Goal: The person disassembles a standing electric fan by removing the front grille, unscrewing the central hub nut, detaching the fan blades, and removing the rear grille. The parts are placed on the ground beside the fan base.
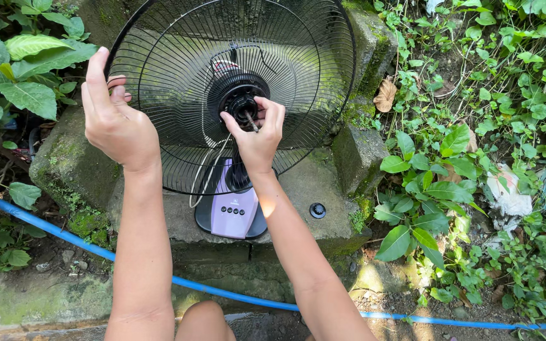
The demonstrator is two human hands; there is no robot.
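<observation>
A desk fan stands on a mossy concrete slab (323, 183), with only its rear black wire guard (178, 76) on; no blades show. My left hand (114, 117) grips the guard's left rim. At the hub, my right hand (257, 129) pinches the round black motor collar (240, 104) around the metal shaft (250, 120). The fan's lilac base (230, 211) with a row of dark buttons sits below my right wrist.
A small black round cap (317, 210) lies on the slab right of the base. A blue hose (52, 230) runs across the ground in front. Leafy plants crowd both sides, with dry leaves and white litter (508, 192) at right. My knee (203, 322) shows at the bottom.
</observation>
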